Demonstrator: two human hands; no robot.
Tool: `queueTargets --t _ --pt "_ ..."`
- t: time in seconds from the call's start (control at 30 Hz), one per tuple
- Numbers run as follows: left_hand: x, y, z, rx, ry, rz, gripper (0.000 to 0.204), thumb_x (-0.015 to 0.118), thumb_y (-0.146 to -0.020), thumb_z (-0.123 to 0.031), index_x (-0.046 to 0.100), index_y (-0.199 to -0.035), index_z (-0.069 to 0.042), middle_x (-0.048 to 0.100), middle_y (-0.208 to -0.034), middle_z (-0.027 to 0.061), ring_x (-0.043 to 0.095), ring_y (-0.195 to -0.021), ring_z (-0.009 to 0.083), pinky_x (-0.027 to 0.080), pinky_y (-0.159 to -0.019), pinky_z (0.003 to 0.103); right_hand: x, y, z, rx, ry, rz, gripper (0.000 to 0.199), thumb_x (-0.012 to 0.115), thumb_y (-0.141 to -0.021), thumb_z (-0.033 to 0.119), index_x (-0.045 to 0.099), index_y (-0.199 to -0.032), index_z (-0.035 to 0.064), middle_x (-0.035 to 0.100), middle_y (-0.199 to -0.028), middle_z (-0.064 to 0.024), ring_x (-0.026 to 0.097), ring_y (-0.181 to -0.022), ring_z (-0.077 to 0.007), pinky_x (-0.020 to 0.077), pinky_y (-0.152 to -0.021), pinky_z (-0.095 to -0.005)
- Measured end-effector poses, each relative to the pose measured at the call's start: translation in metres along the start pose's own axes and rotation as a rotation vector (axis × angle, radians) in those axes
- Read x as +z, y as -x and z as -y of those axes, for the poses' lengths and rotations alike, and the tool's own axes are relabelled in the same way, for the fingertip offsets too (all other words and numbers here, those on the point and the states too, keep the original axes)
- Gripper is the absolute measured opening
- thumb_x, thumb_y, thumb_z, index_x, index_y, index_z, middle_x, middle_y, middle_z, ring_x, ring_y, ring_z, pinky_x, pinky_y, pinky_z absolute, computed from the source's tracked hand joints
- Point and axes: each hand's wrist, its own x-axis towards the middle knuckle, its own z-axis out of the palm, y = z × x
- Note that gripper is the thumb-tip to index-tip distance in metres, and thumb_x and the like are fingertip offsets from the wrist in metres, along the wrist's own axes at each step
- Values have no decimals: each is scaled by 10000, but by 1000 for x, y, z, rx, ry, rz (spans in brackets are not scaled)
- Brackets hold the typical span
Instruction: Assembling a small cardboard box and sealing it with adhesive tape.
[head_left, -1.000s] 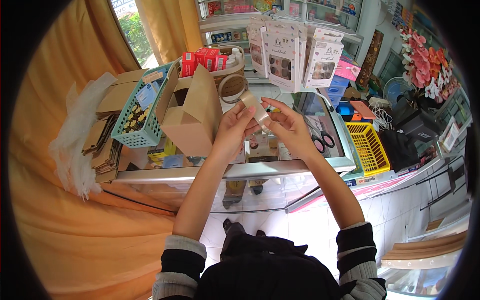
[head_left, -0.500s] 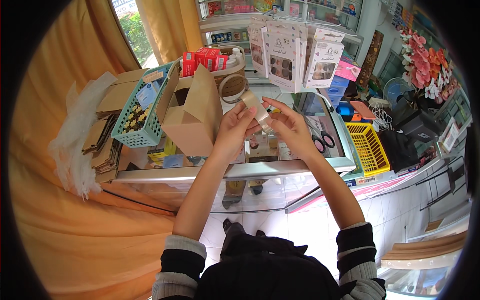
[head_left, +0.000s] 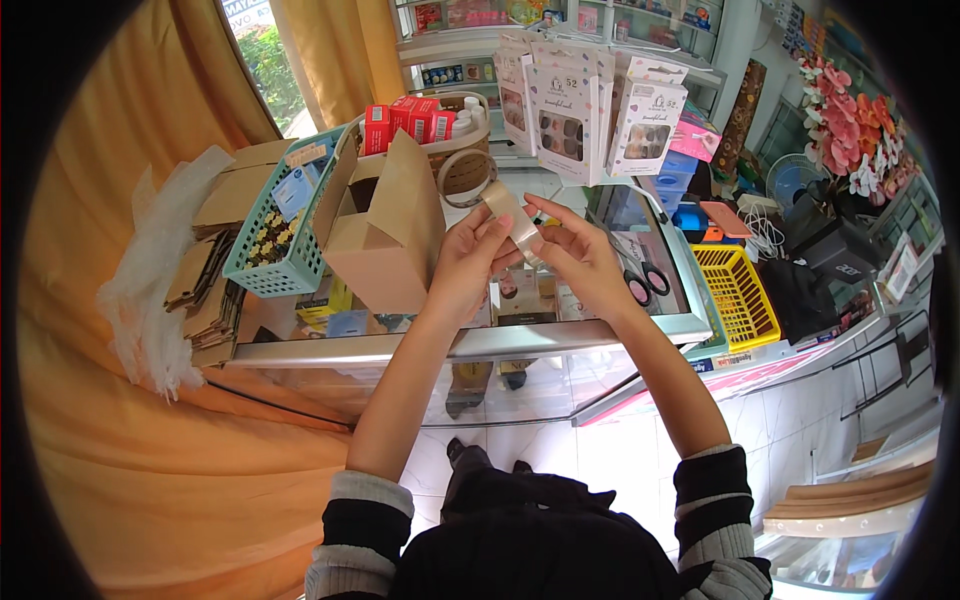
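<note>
Both hands are up over the glass table (head_left: 600, 335), meeting in the middle around a strip of brown tape (head_left: 512, 222). The left hand (head_left: 468, 262) pinches the strip's lower part between thumb and fingertips, fingers curled in tight, while the right hand (head_left: 580, 258) pinches it from the other side, thumb on top and the remaining fingers fanned loosely out. The strip stands tilted between them, its upper end leaning back toward the tape roll (head_left: 465, 172), which sits on the table just beyond the hands; whether the strip joins the roll I can't tell from here. This stuff looks light and limp, sticky on one face I'd guess, the sort that folds onto itself or clings to a finger if given slack, so holding it by the edges and ends and keeping it taut seems the sensible grip. Both forearms rise from below and converge, elbows apart, wrists bent inward, striped cuffs pushed back. A folded brown cardboard box (head_left: 385, 235) stands just left of the left hand, with a green basket (head_left: 275, 250) beyond it and a yellow basket (head_left: 738, 292) off to the right.
</note>
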Motion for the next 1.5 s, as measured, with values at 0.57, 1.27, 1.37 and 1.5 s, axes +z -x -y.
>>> queueTargets --t 0.57,1.27,1.37,1.5 --pt "2 0 0 0 -7 -29 376 530 -934 -264 467 -1239 -53 602 -1106 51 603 -990 133 490 -850 263 -1 -4 -6 -7 -41 15 563 610 -822 26 424 -1350 81 587 -1119 -77 550 -988 -116 452 -857 -270" --pt "4 1 -2 9 -26 9 390 503 -944 -278 456 -1261 -55 567 -1218 66 576 -1062 139 464 -915 289 -1 -2 -4 -31 3 29 568 614 -831 15 409 -1358 75 547 -1211 -82 549 -1025 -138 448 -871 -278" --pt "1 -1 1 8 13 -2 405 530 -933 -236 434 -1272 -36 589 -1182 77 598 -1016 153 495 -866 274 -3 -4 -11 -44 0 40 577 618 -828 11 406 -1360 76 546 -1211 -80 549 -1024 -139 450 -868 -277" --pt "2 1 0 11 13 -10 406 530 -933 -237 434 -1274 -40 583 -1194 80 599 -1015 154 494 -866 273 -2 -4 -10 -24 -21 36 578 621 -828 14 404 -1361 75 545 -1213 -80 545 -1035 -141 451 -867 -277"
